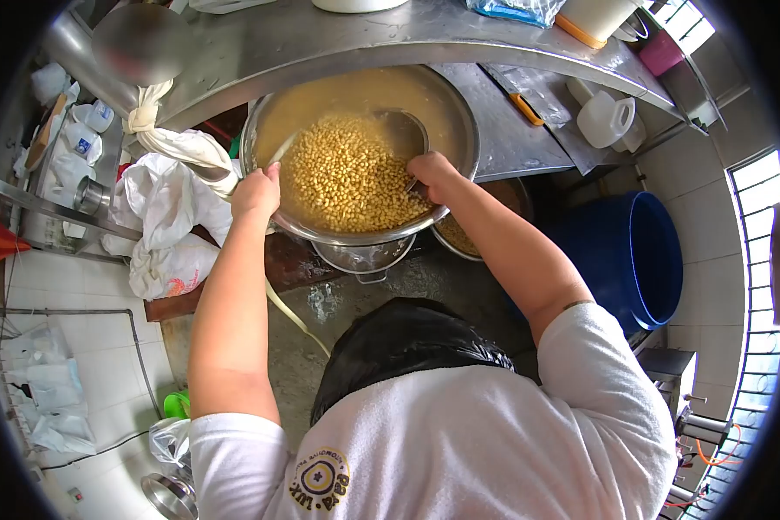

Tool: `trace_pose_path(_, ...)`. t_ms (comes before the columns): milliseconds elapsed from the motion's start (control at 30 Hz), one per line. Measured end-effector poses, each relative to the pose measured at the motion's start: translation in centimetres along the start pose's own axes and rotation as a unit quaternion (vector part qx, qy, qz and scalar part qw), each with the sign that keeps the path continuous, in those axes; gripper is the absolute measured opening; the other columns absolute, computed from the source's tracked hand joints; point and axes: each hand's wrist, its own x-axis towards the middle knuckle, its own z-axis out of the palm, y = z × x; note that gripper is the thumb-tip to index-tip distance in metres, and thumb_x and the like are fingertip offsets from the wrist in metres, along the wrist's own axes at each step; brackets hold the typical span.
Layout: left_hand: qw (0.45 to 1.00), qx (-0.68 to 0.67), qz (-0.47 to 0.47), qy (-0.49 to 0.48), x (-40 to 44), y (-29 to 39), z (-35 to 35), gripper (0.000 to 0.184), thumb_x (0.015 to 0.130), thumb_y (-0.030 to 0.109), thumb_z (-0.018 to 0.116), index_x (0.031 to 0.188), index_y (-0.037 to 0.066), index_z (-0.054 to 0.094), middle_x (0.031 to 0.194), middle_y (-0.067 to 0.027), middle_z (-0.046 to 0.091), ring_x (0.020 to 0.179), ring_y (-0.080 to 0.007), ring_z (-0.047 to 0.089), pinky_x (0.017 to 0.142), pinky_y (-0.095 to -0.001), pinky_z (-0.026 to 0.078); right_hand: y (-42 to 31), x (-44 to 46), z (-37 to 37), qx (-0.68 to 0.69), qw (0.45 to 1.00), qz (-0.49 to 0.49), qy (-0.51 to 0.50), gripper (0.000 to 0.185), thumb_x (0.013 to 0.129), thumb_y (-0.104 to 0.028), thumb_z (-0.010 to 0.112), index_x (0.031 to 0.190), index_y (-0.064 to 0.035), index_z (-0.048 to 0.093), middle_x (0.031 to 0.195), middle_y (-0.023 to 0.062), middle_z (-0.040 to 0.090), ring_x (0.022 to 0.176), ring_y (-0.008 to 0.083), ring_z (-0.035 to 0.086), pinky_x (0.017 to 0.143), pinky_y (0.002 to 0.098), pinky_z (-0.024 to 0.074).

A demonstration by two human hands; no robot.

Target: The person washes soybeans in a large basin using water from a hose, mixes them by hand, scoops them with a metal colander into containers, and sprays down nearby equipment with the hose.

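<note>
two hands at the big pot [342, 237]: left hand [258, 192] closed on a pale hose [283, 146], right hand [436, 176] gripping a metal bowl [406, 130] by its edge. yellow kernels [347, 173] sit heaped in the pot's cloudy water. looks like a rinsing step imo; moving the bowl calls for a firm, level grip.

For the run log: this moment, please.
Left hand holds pale hose | right hand holds round metal bowl | wide steel basin: yellow kernels, cloudy liquid
</note>
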Motion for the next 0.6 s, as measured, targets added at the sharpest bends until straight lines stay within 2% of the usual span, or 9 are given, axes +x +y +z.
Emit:
trace_pose_path(100,1.000,-0.008,-0.009,0.002,0.1,0.0,0.2,0.065,0.108,0.057,0.033,0.122,0.003,0.067,0.124,-0.0243,0.070,0.118,-0.0439,0.065,0.101,-0.0526,0.051,-0.7,-2.1,0.3,0.078,0.996,0.037,-0.004,0.027,0.089,-0.009,0.067,0.112,0.0045,0.065,0.105,0.0157,0.064,0.093,0.0270,0.064,0.071,0.0432,0.0515)
trace_pose_path(233,1.000,-0.011,0.004,0.009,0.2,-0.2,0.3,0.065,0.108,0.057,0.033,0.120,0.003,0.067,0.123,-0.0248,0.070,0.117,-0.0448,0.065,0.101,-0.0532,0.050,0.6,1.3,2.2,0.115,0.990,0.084,-0.002,0.027,0.089,-0.010,0.068,0.112,0.0038,0.064,0.111,0.0153,0.063,0.097,0.0269,0.062,0.078,0.0429,0.0502)
trace_pose_path(300,1.000,-0.015,0.000,0.008,0.2,-0.2,0.3,0.065,0.108,0.057,0.034,0.120,0.003,0.067,0.122,-0.0251,0.071,0.116,-0.0452,0.066,0.100,-0.0540,0.050,2.6,5.3,3.5,0.233,0.967,0.096,-0.041,0.028,0.091,-0.009,0.067,0.116,0.0021,0.063,0.115,0.0154,0.061,0.103,0.0272,0.059,0.085,0.0418,0.0493)
trace_pose_path(500,0.999,-0.013,0.025,0.028,0.3,-0.4,0.5,0.065,0.108,0.057,0.034,0.119,0.002,0.067,0.117,-0.0269,0.071,0.113,-0.0458,0.066,0.098,-0.0542,0.051,4.2,9.7,5.9,0.174,0.978,0.106,0.034,0.030,0.092,-0.006,0.060,0.120,0.0033,0.059,0.117,0.0181,0.060,0.104,0.0324,0.058,0.091,0.0479,0.0492)
trace_pose_path(533,0.999,-0.013,0.024,0.027,0.4,-0.4,0.5,0.065,0.108,0.057,0.033,0.118,0.001,0.067,0.117,-0.0272,0.071,0.113,-0.0458,0.066,0.098,-0.0543,0.051,3.2,7.3,5.2,0.177,0.978,0.105,0.034,0.030,0.092,-0.006,0.060,0.120,0.0033,0.059,0.117,0.0181,0.060,0.104,0.0324,0.058,0.091,0.0479,0.0492)
trace_pose_path(567,0.999,-0.014,0.022,0.025,0.4,-0.5,0.6,0.066,0.108,0.057,0.033,0.118,0.001,0.067,0.117,-0.0275,0.071,0.113,-0.0458,0.066,0.098,-0.0544,0.051,1.3,2.1,3.7,0.245,0.966,0.079,0.021,0.029,0.092,-0.007,0.059,0.119,0.0038,0.059,0.118,0.0186,0.060,0.105,0.0327,0.058,0.090,0.0506,0.0493)
trace_pose_path(600,0.999,-0.018,0.023,0.025,0.5,-0.6,0.8,0.067,0.108,0.057,0.033,0.117,0.000,0.066,0.116,-0.0281,0.071,0.113,-0.0460,0.066,0.098,-0.0547,0.051,1.3,1.8,3.4,0.279,0.958,0.065,0.015,0.029,0.092,-0.008,0.059,0.119,0.0040,0.060,0.118,0.0189,0.060,0.105,0.0329,0.058,0.090,0.0519,0.0493)
